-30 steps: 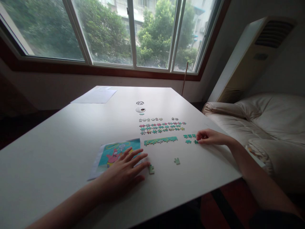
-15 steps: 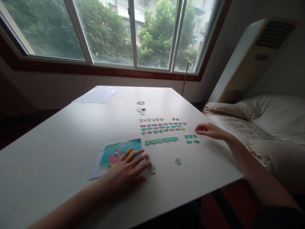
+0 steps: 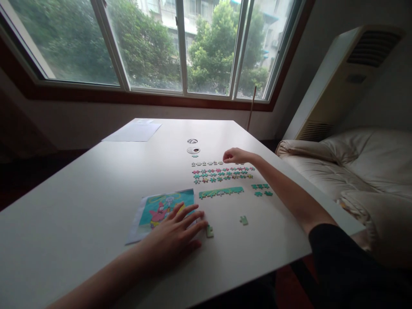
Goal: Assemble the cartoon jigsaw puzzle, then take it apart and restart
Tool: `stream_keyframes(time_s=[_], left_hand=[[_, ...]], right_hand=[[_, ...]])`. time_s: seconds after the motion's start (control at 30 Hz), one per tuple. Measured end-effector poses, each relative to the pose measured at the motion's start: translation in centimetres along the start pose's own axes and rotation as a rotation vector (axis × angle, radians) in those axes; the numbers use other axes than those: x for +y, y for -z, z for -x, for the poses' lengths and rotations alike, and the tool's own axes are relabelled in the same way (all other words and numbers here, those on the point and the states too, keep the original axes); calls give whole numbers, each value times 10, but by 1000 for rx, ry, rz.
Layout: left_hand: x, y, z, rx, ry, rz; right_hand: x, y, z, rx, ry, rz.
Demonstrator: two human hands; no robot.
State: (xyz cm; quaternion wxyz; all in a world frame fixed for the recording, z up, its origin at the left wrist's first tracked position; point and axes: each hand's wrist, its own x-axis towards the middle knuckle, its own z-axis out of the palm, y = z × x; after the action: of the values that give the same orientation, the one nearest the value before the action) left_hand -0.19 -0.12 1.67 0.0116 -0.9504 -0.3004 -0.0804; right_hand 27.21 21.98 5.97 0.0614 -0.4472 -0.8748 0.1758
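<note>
My left hand (image 3: 180, 227) lies flat with fingers spread over the lower right of a cartoon picture sheet (image 3: 156, 210). Its fingertips are beside a pale green puzzle piece (image 3: 210, 232). Farther off, my right hand (image 3: 237, 155) is over the back row of puzzle pieces (image 3: 204, 163), fingers curled down and together; anything in them is hidden. In front of that row lie further rows of green and pink puzzle pieces (image 3: 222, 173). Nearer to me is a joined puzzle strip (image 3: 221, 192). A single puzzle piece (image 3: 243, 220) lies right of my left hand.
A small group of green puzzle pieces (image 3: 261, 189) sits below my right forearm. Two round discs (image 3: 193, 150) lie behind the rows. White paper (image 3: 131, 131) is at the table's far left. A pale sofa (image 3: 315, 167) stands to the right of the white table (image 3: 80, 206).
My right hand has moved left and away from me, from beside the small green group to the back row. My left hand stays on the picture sheet. The view has shifted slightly.
</note>
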Motion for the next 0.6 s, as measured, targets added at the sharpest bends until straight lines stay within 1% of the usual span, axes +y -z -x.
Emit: stream_keyframes(time_s=[0.17, 0.33, 0.47, 0.6], left_hand=[[0, 0, 0, 9, -1, 11], [1, -1, -1, -26, 12, 1], [1, -1, 0, -30, 9, -6], [1, -1, 0, -22, 7, -5]], right_hand=[[-23, -19, -53, 35, 3, 11], [-40, -38, -96, 105, -72, 15], [-48, -49, -118, 120, -139, 0], [-49, -50, -126, 91, -176, -20]])
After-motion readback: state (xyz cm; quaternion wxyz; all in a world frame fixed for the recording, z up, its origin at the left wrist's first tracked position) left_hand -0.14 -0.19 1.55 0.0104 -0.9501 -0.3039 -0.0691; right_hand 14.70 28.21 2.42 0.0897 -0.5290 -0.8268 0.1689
